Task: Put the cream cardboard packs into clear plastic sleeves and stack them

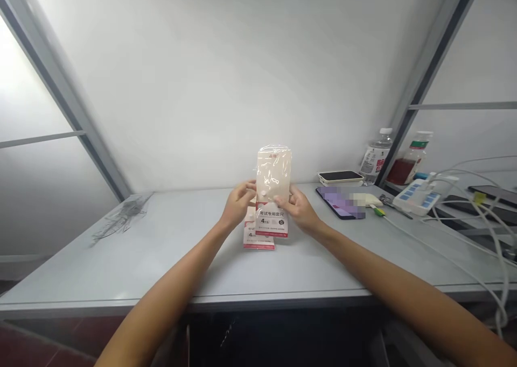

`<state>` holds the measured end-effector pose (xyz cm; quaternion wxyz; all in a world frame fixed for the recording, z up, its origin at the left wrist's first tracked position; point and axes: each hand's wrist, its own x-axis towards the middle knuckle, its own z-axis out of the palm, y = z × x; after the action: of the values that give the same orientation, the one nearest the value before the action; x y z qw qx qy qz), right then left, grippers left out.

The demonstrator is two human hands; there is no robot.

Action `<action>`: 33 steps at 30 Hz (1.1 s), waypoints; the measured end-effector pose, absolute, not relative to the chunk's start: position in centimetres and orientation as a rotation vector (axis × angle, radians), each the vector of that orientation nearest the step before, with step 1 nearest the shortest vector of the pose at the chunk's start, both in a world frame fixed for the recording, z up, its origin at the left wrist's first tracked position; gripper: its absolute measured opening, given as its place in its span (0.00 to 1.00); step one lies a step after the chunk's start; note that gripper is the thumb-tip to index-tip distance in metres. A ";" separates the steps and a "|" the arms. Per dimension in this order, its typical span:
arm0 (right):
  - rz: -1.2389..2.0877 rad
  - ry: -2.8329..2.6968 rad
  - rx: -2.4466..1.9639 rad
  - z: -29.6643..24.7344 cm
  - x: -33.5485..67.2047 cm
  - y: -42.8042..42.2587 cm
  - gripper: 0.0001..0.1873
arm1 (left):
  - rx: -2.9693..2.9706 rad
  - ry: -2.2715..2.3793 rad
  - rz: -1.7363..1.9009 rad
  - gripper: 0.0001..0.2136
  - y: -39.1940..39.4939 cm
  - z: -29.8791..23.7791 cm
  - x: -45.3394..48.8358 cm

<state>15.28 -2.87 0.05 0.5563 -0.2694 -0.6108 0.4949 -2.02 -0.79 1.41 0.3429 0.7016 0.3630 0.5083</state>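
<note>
I hold a clear plastic packet (273, 180) with a pink and white label upright above the grey table (169, 259). My left hand (237, 204) pinches its left edge and my right hand (297, 208) pinches its right edge near the middle. Both hands are closed on it. A second packet (253, 239) of the same kind lies flat on the table just below and behind the held one, partly hidden by it.
A pile of thin clear wrappers (121, 216) lies at the table's back left. To the right are a dark phone (341, 204), a white box (340, 177), two bottles (375, 157), a power strip (418, 196) and white cables (476, 248). Behind is a white wall.
</note>
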 end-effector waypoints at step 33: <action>0.014 -1.951 -2.169 -2.9 21.7 3.3 0.17 | 2.177 2.226 0.390 0.23 2.5 -0.2 -5.5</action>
<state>21.72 3.25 -2.94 0.1120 -0.7388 -0.6645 0.0049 -5.54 2.47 -0.22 0.0016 0.6938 0.7094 0.1243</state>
